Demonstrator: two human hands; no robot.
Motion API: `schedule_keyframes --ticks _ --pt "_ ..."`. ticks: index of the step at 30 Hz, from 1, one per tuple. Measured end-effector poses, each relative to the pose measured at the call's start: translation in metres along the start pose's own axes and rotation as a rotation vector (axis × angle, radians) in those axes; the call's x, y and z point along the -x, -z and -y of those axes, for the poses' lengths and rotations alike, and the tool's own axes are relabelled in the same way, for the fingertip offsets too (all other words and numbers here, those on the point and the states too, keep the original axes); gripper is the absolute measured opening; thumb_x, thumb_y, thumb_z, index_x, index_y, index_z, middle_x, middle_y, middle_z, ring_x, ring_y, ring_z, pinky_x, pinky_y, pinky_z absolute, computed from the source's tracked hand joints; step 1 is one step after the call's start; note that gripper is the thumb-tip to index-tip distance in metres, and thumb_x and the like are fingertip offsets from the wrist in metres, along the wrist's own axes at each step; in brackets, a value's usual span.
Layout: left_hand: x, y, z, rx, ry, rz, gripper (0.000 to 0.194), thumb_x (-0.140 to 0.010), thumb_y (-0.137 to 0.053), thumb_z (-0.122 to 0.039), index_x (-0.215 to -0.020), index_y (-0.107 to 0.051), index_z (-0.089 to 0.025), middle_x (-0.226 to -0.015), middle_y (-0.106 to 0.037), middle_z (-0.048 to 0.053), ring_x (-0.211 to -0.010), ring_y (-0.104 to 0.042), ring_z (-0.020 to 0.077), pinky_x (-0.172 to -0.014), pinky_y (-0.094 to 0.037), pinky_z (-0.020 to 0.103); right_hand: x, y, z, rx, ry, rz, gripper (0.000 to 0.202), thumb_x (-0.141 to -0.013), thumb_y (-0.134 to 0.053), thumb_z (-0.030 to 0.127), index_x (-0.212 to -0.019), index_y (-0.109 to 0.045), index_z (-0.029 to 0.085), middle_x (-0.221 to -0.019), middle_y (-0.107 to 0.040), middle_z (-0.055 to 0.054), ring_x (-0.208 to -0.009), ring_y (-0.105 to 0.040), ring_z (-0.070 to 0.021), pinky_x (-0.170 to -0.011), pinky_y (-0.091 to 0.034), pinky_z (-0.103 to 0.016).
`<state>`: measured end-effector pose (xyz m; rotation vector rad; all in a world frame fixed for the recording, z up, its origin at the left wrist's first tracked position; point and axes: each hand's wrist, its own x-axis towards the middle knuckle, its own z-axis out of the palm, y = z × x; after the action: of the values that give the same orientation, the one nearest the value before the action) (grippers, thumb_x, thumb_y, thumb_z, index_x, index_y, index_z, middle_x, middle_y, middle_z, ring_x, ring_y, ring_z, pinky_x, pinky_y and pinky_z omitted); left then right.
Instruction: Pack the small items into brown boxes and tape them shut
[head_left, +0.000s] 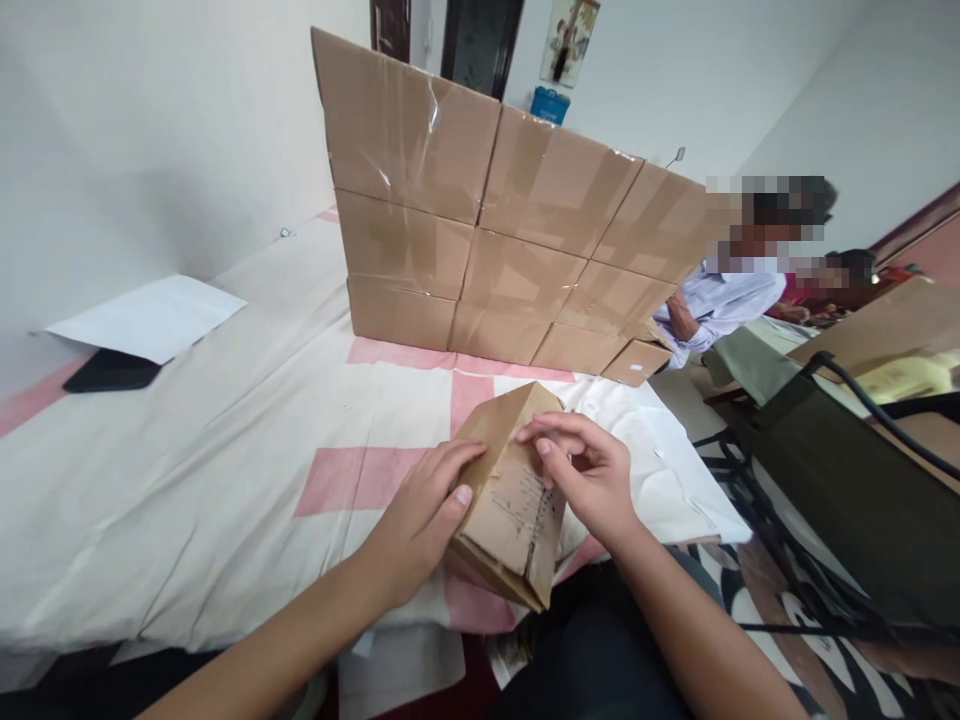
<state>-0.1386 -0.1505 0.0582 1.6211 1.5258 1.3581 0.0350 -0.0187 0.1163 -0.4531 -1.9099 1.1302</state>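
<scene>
A small brown cardboard box (pixel 517 490) stands tilted on the bed's front edge, with dark handwriting-like marks and worn edges on one face. My left hand (pixel 420 515) holds its left side, fingers along the taped face and thumb by the near corner. Over the box's right edge, my right hand (pixel 589 470) bends its fingers, with thumb and fingertips close together against the cardboard. Whatever sits between those fingertips is too small to make out. The underside of the box is hidden.
Behind it rises a wall of stacked, taped cardboard boxes (pixel 510 230). A white sheet of paper (pixel 154 315) partly covers a dark flat object (pixel 112 370) at left. One person (pixel 724 300) sits beyond the stack, another farther back. A dark chair (pixel 862 480) stands at right.
</scene>
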Motion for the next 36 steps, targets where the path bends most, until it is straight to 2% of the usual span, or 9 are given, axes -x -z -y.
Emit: schedule_keyframes --ticks 3,10,13,19,23,25,29,32,36 --pt "0.001 0.000 -0.002 -0.009 0.003 0.009 0.047 -0.105 -0.032 -0.047 -0.142 -0.049 -0.024 -0.149 -0.052 0.012 -0.140 -0.047 0.0286 -0.119 -0.038 0.053 -0.004 0.004 -0.004 0.201 0.203 -0.015 0.025 -0.093 -0.064 0.014 -0.115 -0.071 0.023 -0.065 -0.070 0.001 -0.077 -0.072 -0.0182 -0.077 -0.055 -0.035" --pt "0.003 -0.004 -0.002 -0.051 -0.004 0.013 0.048 -0.104 -0.034 -0.046 -0.144 -0.048 -0.024 -0.154 -0.048 0.012 -0.144 -0.043 0.0281 -0.121 -0.036 0.053 -0.009 0.010 -0.008 0.354 0.506 0.083 0.044 -0.087 -0.063 0.006 -0.125 -0.068 0.027 -0.078 -0.073 -0.004 -0.085 -0.069 -0.0229 -0.076 -0.056 -0.040" --pt "0.005 -0.005 0.000 -0.065 -0.004 0.010 0.048 -0.104 -0.036 -0.045 -0.145 -0.048 -0.025 -0.154 -0.049 0.011 -0.143 -0.045 0.0286 -0.120 -0.038 0.052 -0.004 0.007 -0.003 0.222 0.420 0.121 0.041 -0.090 -0.061 0.009 -0.125 -0.068 0.028 -0.068 -0.067 -0.001 -0.082 -0.069 -0.0223 -0.076 -0.056 -0.040" --pt "0.007 -0.004 0.004 -0.078 0.015 0.037 0.048 -0.101 -0.046 -0.045 -0.148 -0.046 -0.034 -0.158 -0.046 0.008 -0.145 -0.044 0.0322 -0.118 -0.042 0.055 0.010 -0.001 -0.002 -0.295 0.058 0.300 0.030 -0.098 -0.061 0.026 -0.128 -0.064 0.024 -0.049 -0.046 0.008 -0.068 -0.069 -0.0171 -0.062 -0.052 -0.025" --pt "0.002 -0.002 -0.007 -0.027 -0.052 -0.003 0.059 -0.099 -0.051 -0.047 -0.155 -0.036 -0.038 -0.160 -0.044 0.006 -0.146 -0.044 0.0354 -0.116 -0.045 0.057 0.014 -0.003 -0.010 -0.410 -0.085 0.530 0.051 -0.092 -0.068 0.040 -0.138 -0.061 0.017 -0.050 -0.049 0.008 -0.063 -0.065 -0.0149 -0.064 -0.051 -0.025" --pt "-0.004 0.000 -0.015 -0.007 -0.125 0.037 0.055 -0.099 -0.051 -0.047 -0.152 -0.042 -0.039 -0.157 -0.049 0.005 -0.144 -0.044 0.0352 -0.116 -0.046 0.057 0.016 -0.004 -0.013 -0.412 -0.139 0.626 0.066 -0.090 -0.071 0.041 -0.147 -0.054 0.013 -0.053 -0.053 0.007 -0.066 -0.065 -0.0141 -0.067 -0.051 -0.024" --pt "-0.017 0.005 -0.023 -0.050 -0.187 0.096 0.031 -0.097 -0.056 -0.041 -0.127 -0.064 -0.035 -0.141 -0.061 0.005 -0.134 -0.052 0.0316 -0.107 -0.054 0.053 0.020 -0.004 -0.014 -0.463 -0.233 0.685 0.086 -0.089 -0.072 0.045 -0.160 -0.035 0.012 -0.051 -0.053 0.007 -0.072 -0.069 -0.0169 -0.076 -0.055 -0.029" --pt "-0.022 0.007 -0.023 -0.098 -0.221 0.092 0.014 -0.095 -0.058 -0.039 -0.099 -0.067 -0.029 -0.132 -0.065 0.006 -0.128 -0.055 0.0287 -0.103 -0.057 0.050 0.022 -0.003 -0.014 -0.483 -0.247 0.687 0.090 -0.088 -0.072 0.049 -0.160 -0.032 0.012 -0.049 -0.050 0.009 -0.071 -0.070 -0.0177 -0.077 -0.055 -0.030" --pt "-0.020 0.007 -0.026 -0.146 -0.211 0.123 0.025 -0.096 -0.057 -0.039 -0.076 -0.064 -0.027 -0.125 -0.066 0.005 -0.132 -0.051 0.0272 -0.104 -0.056 0.047 0.023 0.001 -0.014 -0.443 -0.122 0.632 0.080 -0.093 -0.068 0.043 -0.159 -0.035 0.011 -0.053 -0.057 0.006 -0.073 -0.072 -0.0174 -0.090 -0.054 -0.036"
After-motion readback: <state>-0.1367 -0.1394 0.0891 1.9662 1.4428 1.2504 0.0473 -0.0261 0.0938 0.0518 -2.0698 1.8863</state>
